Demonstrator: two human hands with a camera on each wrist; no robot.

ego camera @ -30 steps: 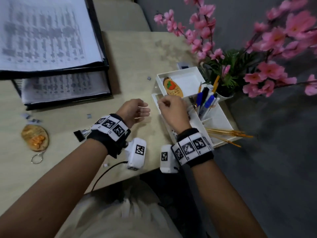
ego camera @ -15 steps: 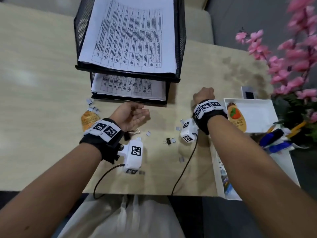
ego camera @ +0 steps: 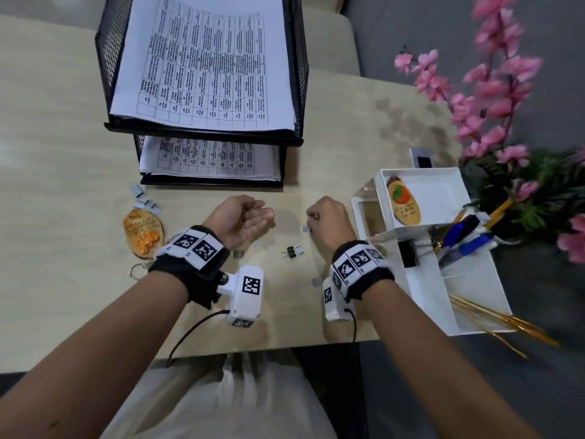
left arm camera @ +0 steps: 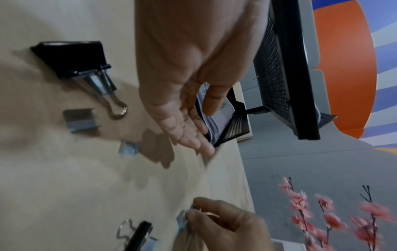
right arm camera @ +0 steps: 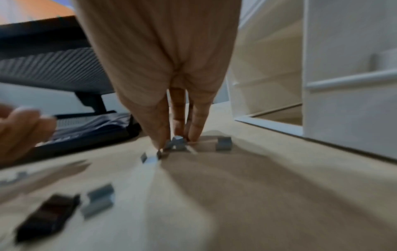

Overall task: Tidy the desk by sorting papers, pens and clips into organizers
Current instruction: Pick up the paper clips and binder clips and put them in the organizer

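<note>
My right hand (ego camera: 311, 218) reaches down to the desk beside the white organizer (ego camera: 422, 296); its fingertips (right arm camera: 161, 141) pinch a small grey staple block (right arm camera: 178, 143). More grey staple blocks (right arm camera: 223, 143) lie around it, and a small black binder clip (ego camera: 291, 251) sits between my wrists. My left hand (ego camera: 253, 217) hovers palm up, fingers relaxed and slightly cupped (left arm camera: 189, 134); I cannot tell whether anything lies in it. A large black binder clip (left arm camera: 73, 57) rests under my left wrist. Papers (ego camera: 205, 64) fill the black mesh tray (ego camera: 296, 74).
The organizer holds blue pens (ego camera: 465, 240), gold brushes (ego camera: 493, 318), a black binder clip (ego camera: 408, 253) and a wooden tag (ego camera: 403, 201). Another wooden tag (ego camera: 144, 232) and staple blocks (ego camera: 145, 204) lie at the left. Pink flowers (ego camera: 493, 90) stand at the right.
My right hand has left the organizer, swung out over the desk and come down on the staple blocks. The left hand stays palm up in about the same place.
</note>
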